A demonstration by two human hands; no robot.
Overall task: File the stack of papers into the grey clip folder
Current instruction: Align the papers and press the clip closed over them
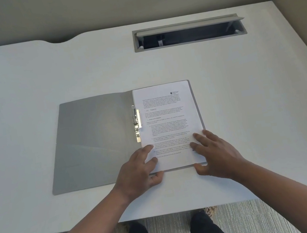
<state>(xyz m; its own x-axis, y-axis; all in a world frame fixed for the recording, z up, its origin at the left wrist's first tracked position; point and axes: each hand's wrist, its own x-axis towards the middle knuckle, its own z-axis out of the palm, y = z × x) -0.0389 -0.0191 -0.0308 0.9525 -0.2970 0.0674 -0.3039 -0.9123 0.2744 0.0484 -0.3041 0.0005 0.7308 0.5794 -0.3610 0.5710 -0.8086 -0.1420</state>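
Two bare hands are pressing down on a stack of papers (166,122) lying in an open grey clip folder (96,142) on a pale bench (40,78). The left hand (139,169) is resting on the stack's near left corner, fingers spread and lying flat on the top sheet, thumb curling round the near edge where paper meets folder. The right hand (216,154) is lying on the near right corner of the stack, fingers fanned wide across the printed text, thumb sitting just off the near edge on the bench. Neither hand is gripping anything; both are lying open and flat.

The stack is sitting on the right half of the folder, squared up so that only a thin grey margin of the back cover is showing along its right and near sides. Its top sheet is carrying dense printed paragraphs, with a small emblem near the far right corner; the wording is too small to read. Just left of the stack, along the folder's spine, the metal clip (137,123) is standing raised, its lever catching the light. Left of the clip, the folder's front cover is lying open and flat, with a slanted inner pocket at its near end.

Beyond the folder, toward the far right of the bench, a cable tray (189,32) is sitting with its lid propped open.
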